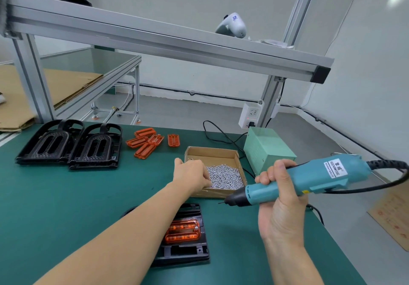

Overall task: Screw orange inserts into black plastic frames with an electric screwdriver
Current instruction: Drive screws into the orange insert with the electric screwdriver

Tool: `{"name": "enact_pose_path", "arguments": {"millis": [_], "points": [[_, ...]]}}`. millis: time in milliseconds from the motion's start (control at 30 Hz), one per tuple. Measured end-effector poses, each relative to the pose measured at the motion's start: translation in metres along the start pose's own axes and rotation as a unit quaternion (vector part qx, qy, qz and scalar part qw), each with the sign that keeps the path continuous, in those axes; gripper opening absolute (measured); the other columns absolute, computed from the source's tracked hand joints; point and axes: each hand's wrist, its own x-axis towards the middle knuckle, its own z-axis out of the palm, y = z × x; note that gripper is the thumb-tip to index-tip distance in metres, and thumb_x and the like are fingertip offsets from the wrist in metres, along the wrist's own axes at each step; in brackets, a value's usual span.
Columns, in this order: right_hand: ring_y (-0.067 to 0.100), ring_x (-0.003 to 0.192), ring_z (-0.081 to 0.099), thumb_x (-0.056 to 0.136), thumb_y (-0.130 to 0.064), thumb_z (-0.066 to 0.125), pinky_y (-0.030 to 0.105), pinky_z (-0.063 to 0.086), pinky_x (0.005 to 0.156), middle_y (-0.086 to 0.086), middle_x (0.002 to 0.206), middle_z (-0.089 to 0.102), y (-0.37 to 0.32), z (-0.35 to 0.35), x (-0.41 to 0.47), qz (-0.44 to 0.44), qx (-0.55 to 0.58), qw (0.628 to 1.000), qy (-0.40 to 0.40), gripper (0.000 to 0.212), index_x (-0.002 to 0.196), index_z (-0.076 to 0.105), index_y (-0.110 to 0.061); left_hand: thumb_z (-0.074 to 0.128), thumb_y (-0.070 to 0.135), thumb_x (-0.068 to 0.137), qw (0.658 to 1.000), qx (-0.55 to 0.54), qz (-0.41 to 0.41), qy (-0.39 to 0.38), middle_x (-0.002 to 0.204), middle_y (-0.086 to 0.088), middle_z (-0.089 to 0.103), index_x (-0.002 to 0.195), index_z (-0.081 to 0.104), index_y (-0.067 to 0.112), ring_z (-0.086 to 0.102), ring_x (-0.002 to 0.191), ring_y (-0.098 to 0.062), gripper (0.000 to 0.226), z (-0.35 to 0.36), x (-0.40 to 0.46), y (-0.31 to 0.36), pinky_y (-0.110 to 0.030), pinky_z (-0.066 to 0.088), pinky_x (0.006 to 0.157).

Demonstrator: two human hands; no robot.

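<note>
Assembly workshop: green bench mat, aluminium-profile frame, screw box.

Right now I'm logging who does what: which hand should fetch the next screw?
Left. The left hand is already in the screw box; the right hand grips the screwdriver.

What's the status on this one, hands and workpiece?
Left hand picking in cardboard screw box. Right hand gripping teal electric screwdriver. Orange insert seated in black plastic frame. Nothing obstructing.
</note>
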Motion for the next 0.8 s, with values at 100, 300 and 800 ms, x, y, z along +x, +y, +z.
{"name": "enact_pose_path", "arguments": {"millis": [100,300,800], "points": [[0.012,0.059,0.045,0.08,-0.022,0.07,0.025,0.046,0.07,-0.006,0.065,0.043,0.001,0.001,0.0,0.001,-0.006,1.0,-0.005,0.013,0.075,0.059,-0.027,0.069,0.033,0.084,1.0,0.016,-0.003,0.009,0.087,0.011,0.072,0.086,0.077,0.028,0.056,0.091,-0.011,0.01,0.003,0.001,0.005,-0.035,0.022,0.093],[0.012,0.058,0.045,0.079,-0.021,0.072,0.023,0.048,0.068,-0.005,0.065,0.044,0.002,0.001,0.0,0.006,-0.007,1.0,-0.001,0.014,0.078,0.058,-0.026,0.068,0.034,0.085,1.0,0.022,-0.001,0.022,0.082,0.007,0.072,0.081,0.075,0.024,0.058,0.086,-0.014,0.012,0.006,0.002,0.006,-0.035,0.023,0.092],[0.009,0.055,0.043,0.082,-0.02,0.063,0.023,0.043,0.065,-0.008,0.063,0.041,-0.01,0.01,0.0,0.015,0.042,0.999,-0.011,0.014,0.073,0.056,-0.026,0.068,0.006,0.08,0.705,-0.696,-0.126,0.044,0.077,-0.008,0.073,0.083,0.073,0.007,0.064,0.064,-0.011,0.006,-0.029,-0.077,-0.005,-0.019,0.053,0.058]]}}
